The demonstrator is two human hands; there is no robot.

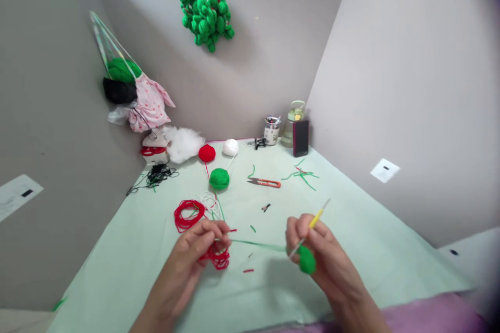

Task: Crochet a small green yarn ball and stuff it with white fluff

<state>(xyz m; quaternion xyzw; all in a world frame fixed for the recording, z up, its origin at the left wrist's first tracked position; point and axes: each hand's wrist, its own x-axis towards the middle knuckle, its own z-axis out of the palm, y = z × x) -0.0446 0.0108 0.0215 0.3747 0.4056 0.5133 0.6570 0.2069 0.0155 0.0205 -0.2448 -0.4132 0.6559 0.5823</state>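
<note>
My left hand (pixel 197 250) is closed in a pinch on a green yarn strand (pixel 258 244) and on red yarn loops (pixel 216 257) that hang below the fingers. The strand runs taut to my right hand (pixel 316 250). That hand is closed on a yellow-handled crochet hook (pixel 317 217) and a small green crocheted piece (pixel 307 260). Both hands hover over the pale green table cover (pixel 136 250). Behind the left hand lie a coil of red yarn (pixel 189 214), a green yarn ball (pixel 219 179), a red ball (pixel 207 153) and a white ball (pixel 230 147).
Orange thread snips (pixel 264 182) and green yarn scraps (pixel 302 174) lie mid-table. At the back stand a cup of tools (pixel 272 130), a jar (pixel 294 122), a dark phone (pixel 300 138), white stuffing (pixel 182 144) and black thread (pixel 158 174). Green crocheted bunch (pixel 205 13) hangs on the wall.
</note>
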